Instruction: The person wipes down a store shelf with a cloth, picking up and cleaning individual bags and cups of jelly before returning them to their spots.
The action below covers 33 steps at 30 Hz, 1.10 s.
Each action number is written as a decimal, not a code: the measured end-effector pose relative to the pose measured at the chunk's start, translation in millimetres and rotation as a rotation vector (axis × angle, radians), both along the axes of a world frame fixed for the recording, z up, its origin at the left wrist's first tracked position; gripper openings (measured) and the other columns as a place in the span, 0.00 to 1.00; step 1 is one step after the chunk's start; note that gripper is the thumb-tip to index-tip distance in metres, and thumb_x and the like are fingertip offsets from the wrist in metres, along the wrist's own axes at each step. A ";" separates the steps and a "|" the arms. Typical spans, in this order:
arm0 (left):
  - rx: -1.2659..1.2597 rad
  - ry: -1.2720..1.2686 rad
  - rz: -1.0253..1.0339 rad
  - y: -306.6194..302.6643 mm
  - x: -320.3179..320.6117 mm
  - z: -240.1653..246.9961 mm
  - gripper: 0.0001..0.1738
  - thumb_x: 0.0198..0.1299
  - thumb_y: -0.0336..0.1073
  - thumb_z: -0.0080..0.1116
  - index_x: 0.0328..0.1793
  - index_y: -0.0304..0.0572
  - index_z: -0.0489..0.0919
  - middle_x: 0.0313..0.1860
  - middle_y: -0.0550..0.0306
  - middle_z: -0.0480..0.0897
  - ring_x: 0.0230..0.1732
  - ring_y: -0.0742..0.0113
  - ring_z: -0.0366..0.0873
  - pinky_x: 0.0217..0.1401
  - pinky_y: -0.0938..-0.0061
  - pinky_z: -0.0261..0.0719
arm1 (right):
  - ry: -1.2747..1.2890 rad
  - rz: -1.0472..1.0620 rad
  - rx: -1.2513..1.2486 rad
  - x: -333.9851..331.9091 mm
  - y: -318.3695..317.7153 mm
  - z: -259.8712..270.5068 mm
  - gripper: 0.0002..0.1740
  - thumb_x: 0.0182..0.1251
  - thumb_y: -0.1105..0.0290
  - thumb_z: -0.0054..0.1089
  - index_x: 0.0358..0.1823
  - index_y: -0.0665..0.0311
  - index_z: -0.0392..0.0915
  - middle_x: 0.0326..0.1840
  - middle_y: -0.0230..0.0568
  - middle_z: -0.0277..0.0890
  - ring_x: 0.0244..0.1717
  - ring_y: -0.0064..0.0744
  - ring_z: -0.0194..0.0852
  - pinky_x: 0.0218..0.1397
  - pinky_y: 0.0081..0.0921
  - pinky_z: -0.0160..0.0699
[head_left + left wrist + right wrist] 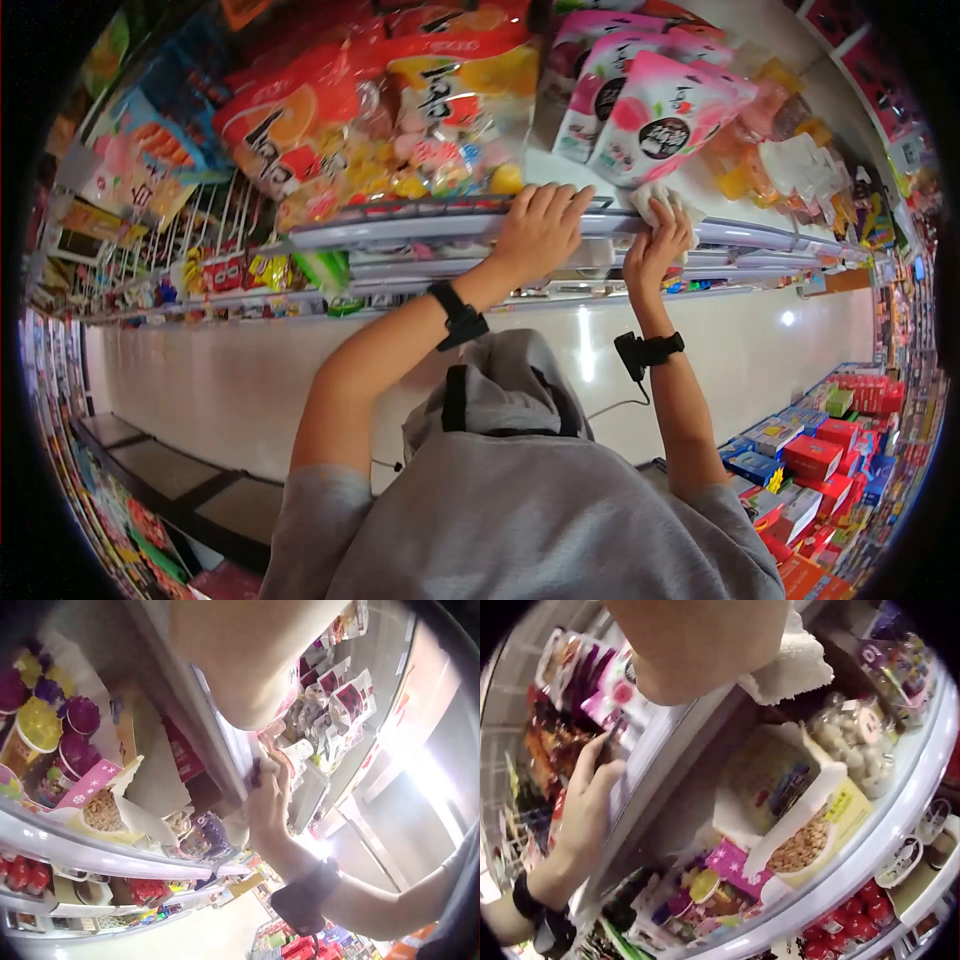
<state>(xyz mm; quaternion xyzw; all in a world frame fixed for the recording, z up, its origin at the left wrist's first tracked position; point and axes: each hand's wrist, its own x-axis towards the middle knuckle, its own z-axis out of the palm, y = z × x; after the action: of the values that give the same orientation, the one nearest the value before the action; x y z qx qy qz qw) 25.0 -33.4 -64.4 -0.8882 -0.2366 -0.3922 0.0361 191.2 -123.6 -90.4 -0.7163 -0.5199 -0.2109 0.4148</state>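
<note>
A white cloth (655, 198) is held in my right hand (660, 248), against the front edge of the upper shelf (735, 236). In the right wrist view the cloth (799, 664) hangs below that edge, its fingers hidden behind the wrist. My left hand (543, 232) rests on the same edge to the left, its fingers over a low black wire rail (440, 207). Near the left hand stand red and yellow candy bags (455, 110). Pink-and-white pouches (665, 120) lean just behind the cloth.
Clear bags of yellow-orange candy (780, 140) lie at right. On the shelf below, a yellow carton with a nut picture (802, 840) stands beside a bag of pale round pieces (855, 735). Red and blue boxes (810, 457) are stacked on the floor side at right.
</note>
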 end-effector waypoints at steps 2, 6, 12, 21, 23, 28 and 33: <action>0.042 0.002 0.010 1.6 -3.8 -1.4 0.26 0.46 0.38 0.52 0.56 0.47 0.69 0.43 0.61 0.72 0.47 0.67 0.68 0.53 0.68 0.58 | -0.009 0.026 -0.007 -25.4 8.7 1.4 0.27 0.46 0.80 0.47 0.53 0.58 0.66 0.56 0.52 0.59 0.61 0.55 0.47 0.63 0.48 0.37; 0.104 -0.019 -0.059 4.6 -4.1 0.6 0.27 0.47 0.38 0.51 0.57 0.42 0.67 0.42 0.60 0.72 0.47 0.67 0.69 0.53 0.69 0.61 | 0.025 -0.009 -0.007 -49.0 18.0 -1.0 0.29 0.45 0.78 0.48 0.55 0.59 0.65 0.57 0.52 0.58 0.61 0.56 0.45 0.64 0.50 0.36; 0.037 0.012 -0.050 3.0 -1.1 -2.0 0.30 0.45 0.39 0.54 0.59 0.47 0.68 0.45 0.60 0.72 0.49 0.65 0.68 0.54 0.65 0.59 | -0.160 0.166 -0.092 -10.0 1.1 -21.4 0.34 0.44 0.77 0.50 0.60 0.54 0.63 0.57 0.49 0.58 0.60 0.55 0.49 0.64 0.50 0.39; 0.041 0.030 0.067 -1.7 3.5 -5.5 0.27 0.46 0.43 0.53 0.57 0.53 0.69 0.47 0.62 0.71 0.50 0.66 0.67 0.55 0.64 0.57 | -0.272 0.335 -0.081 52.6 -16.5 -13.8 0.35 0.42 0.76 0.53 0.59 0.52 0.65 0.59 0.47 0.57 0.60 0.53 0.50 0.63 0.47 0.43; -0.039 0.062 0.083 -3.9 4.0 -3.8 0.25 0.47 0.43 0.53 0.54 0.52 0.70 0.46 0.61 0.72 0.49 0.63 0.68 0.56 0.62 0.56 | -0.267 0.332 -0.102 82.0 -29.2 -14.7 0.35 0.42 0.76 0.53 0.59 0.52 0.64 0.60 0.47 0.57 0.60 0.53 0.50 0.63 0.47 0.43; -0.051 -0.008 0.230 -20.8 24.9 13.1 0.21 0.46 0.40 0.54 0.48 0.45 0.71 0.46 0.56 0.73 0.51 0.58 0.66 0.58 0.56 0.54 | -0.230 0.260 -0.117 178.4 -67.9 -15.7 0.36 0.43 0.77 0.54 0.60 0.51 0.63 0.62 0.49 0.56 0.62 0.55 0.50 0.64 0.50 0.45; -0.052 0.111 0.199 -54.3 90.3 16.8 0.20 0.51 0.36 0.51 0.52 0.44 0.71 0.54 0.57 0.71 0.60 0.60 0.63 0.68 0.52 0.42 | -0.130 0.316 -0.097 160.1 -61.8 -20.1 0.37 0.43 0.78 0.53 0.61 0.51 0.61 0.62 0.49 0.56 0.60 0.54 0.54 0.62 0.51 0.49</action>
<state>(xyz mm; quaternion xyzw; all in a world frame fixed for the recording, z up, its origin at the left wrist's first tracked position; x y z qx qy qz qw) 115.3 -87.7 -47.6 -0.8812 -0.3315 -0.3307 0.0647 351.3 -185.4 -110.5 -0.6298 -0.6613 -0.1635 0.3733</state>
